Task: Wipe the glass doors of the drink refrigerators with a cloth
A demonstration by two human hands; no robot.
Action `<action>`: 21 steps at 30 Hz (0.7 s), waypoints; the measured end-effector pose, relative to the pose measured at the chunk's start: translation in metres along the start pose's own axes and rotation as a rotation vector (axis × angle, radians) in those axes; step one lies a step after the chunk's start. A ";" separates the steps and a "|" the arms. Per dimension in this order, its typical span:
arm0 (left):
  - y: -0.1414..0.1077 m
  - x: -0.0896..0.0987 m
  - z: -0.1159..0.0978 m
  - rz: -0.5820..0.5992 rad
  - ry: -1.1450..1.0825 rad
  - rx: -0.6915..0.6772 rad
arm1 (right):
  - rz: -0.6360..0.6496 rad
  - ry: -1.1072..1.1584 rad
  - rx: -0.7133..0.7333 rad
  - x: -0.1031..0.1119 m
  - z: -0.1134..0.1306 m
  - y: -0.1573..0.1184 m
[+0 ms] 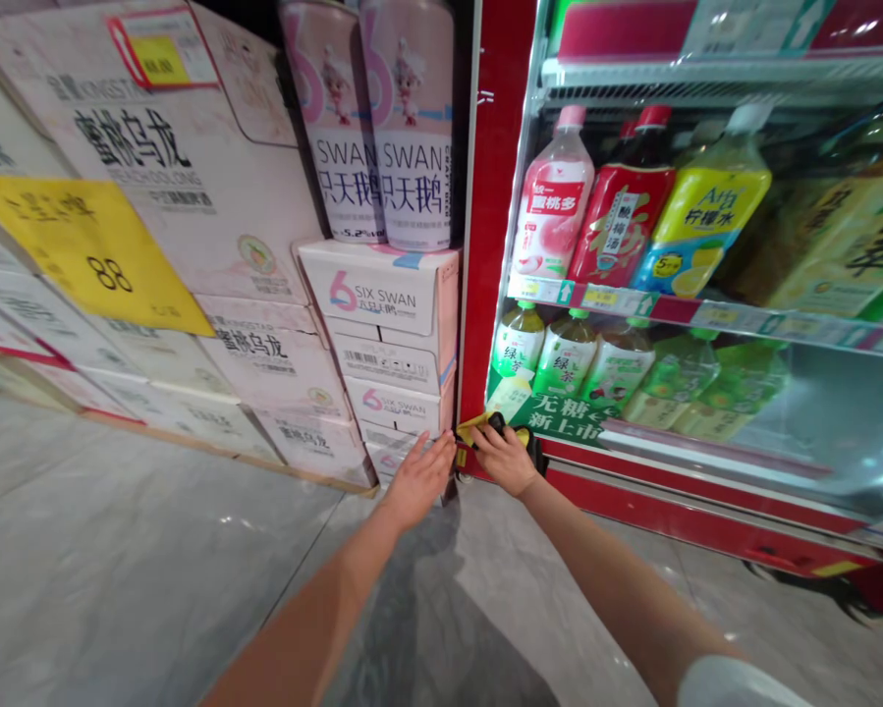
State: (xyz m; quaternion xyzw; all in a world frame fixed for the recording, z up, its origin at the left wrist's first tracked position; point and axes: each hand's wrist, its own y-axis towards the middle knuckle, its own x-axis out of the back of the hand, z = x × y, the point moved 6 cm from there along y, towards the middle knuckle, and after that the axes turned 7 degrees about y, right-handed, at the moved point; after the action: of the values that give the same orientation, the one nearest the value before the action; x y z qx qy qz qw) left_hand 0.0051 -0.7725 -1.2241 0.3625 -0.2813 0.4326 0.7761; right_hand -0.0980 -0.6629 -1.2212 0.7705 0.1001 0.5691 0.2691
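My left hand [420, 473] is open, its fingers stretched out toward the lower right edge of the stacked Six Swan cartons [395, 405], seemingly touching them. Just to its right, my right hand [507, 462] is closed on a yellow and black cloth [477, 428]. The cloth lies against the lower left corner of the red drinks fridge [474, 373], and part of it is hidden by the fingers. Only a narrow gap separates the cartons from the fridge frame. Bottles of green tea [519, 339] stand on the fridge's bottom shelf, just above my right hand.
Two tall Swan cans [412, 128] stand on the cartons. Stacked peach oolong boxes [153, 157], with a yellow price sign [91, 257], line the left. Larger bottles [555, 201] fill the upper fridge shelf. Grey tiled floor [153, 570] lies below, and a black cable [809, 586] lies right.
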 end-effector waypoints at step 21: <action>0.005 0.010 0.006 -0.011 -0.161 -0.046 | -0.257 -0.021 -0.120 0.064 -0.026 0.049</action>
State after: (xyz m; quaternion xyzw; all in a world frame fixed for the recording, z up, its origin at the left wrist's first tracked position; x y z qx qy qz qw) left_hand 0.0044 -0.7710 -1.2118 0.3799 -0.3505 0.3913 0.7614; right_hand -0.1085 -0.6659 -1.1371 0.7397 0.1609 0.5271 0.3862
